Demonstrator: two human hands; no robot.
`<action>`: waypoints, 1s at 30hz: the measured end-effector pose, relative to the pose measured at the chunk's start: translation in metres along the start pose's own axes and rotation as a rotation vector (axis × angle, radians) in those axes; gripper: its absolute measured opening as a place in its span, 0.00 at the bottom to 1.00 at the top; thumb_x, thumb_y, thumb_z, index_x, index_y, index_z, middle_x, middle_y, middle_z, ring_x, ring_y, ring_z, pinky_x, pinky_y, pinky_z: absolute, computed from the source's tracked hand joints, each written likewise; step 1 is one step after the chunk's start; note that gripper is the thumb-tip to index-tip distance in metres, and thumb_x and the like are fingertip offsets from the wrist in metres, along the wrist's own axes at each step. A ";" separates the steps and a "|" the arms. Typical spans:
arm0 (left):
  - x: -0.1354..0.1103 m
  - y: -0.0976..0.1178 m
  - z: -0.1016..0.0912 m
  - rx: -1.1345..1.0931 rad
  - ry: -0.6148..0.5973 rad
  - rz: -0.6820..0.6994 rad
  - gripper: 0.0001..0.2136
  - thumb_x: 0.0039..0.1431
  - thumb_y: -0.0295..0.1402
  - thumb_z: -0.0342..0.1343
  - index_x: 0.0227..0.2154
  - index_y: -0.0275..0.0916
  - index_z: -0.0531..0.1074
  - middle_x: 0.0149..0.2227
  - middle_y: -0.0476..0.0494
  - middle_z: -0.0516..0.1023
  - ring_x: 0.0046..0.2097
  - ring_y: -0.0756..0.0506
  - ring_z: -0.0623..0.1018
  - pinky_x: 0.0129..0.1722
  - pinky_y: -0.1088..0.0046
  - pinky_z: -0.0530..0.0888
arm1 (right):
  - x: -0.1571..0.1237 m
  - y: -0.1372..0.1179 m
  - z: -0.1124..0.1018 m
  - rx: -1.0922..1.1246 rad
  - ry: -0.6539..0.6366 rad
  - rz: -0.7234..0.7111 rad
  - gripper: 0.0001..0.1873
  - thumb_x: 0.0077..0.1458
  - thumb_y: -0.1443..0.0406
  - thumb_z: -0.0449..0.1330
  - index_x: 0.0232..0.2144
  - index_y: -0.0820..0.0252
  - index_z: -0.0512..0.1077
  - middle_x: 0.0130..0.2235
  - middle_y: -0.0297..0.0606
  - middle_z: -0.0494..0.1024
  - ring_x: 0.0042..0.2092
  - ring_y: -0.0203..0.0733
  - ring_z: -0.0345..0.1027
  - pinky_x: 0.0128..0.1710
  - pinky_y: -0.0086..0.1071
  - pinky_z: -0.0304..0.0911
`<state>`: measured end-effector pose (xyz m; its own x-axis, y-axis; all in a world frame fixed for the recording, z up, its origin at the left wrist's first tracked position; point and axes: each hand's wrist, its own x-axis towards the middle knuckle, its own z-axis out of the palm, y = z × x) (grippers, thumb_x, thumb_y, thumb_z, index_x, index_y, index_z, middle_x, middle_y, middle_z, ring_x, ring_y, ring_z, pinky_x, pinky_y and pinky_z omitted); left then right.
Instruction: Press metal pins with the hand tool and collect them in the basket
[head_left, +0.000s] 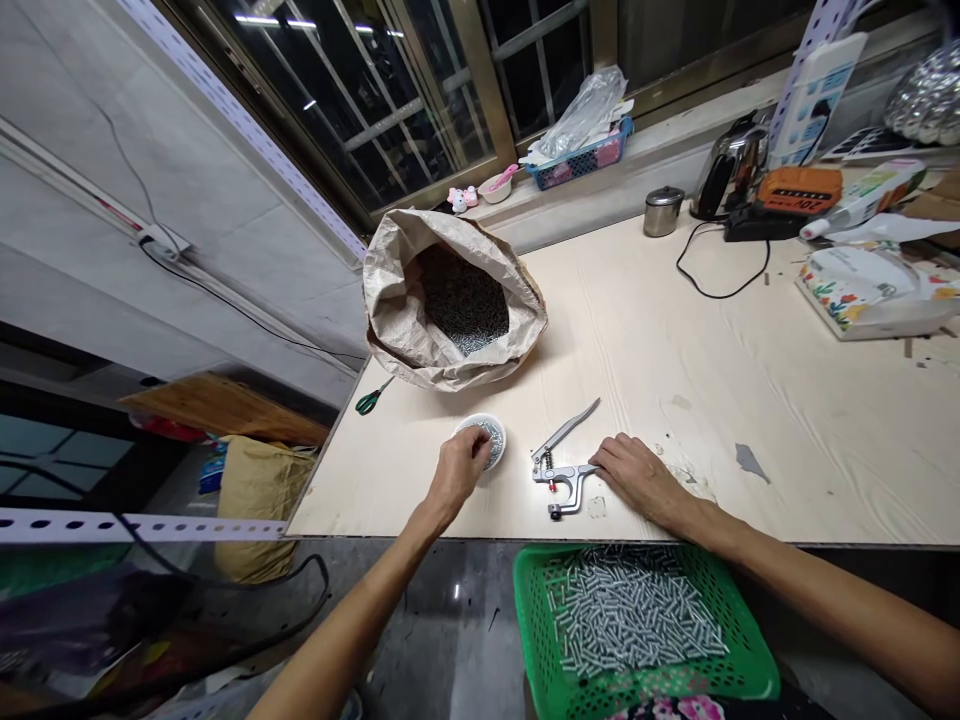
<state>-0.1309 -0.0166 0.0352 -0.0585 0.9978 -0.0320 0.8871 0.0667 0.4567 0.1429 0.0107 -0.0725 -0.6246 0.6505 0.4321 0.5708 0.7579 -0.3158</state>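
Observation:
My left hand (pixel 459 465) reaches over a small white bowl (pixel 501 425) of tiny metal pieces. Its fingers are pinched together at the pieces, and whatever is between them is hidden. On the table lies a silver pair of snap-fastener pliers (pixel 574 480), with its upper handle raised, a spring near the pivot and a small red part at the jaw. My right hand (pixel 637 477) rests on the table with its fingers closed on the end of the lower handle. Below the table edge, a green plastic basket (pixel 531 620) holds many screw-like metal pieces (pixel 637 615).
A large paper sack (pixel 390 270) of small metal pieces stands behind the bowl. Green-handled scissors (pixel 369 402) lie near the left edge. At the back right are a metal canister (pixel 663 212), a kettle (pixel 727 165), an orange device (pixel 799 188) and a tissue pack (pixel 862 285).

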 end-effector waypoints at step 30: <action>-0.043 0.049 0.056 -0.990 -0.253 -0.591 0.24 0.28 0.48 0.71 0.23 0.32 0.74 0.16 0.54 0.67 0.19 0.56 0.62 0.19 0.79 0.58 | 0.022 -0.036 -0.032 0.062 -0.077 -0.107 0.19 0.59 0.57 0.56 0.50 0.56 0.68 0.43 0.40 0.73 0.44 0.47 0.59 0.47 0.43 0.50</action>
<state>-0.0591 -0.0566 0.0097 -0.1497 0.7900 -0.5946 0.0041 0.6019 0.7986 0.1257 -0.0035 -0.0242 -0.7202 0.5662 0.4008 0.4664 0.8229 -0.3245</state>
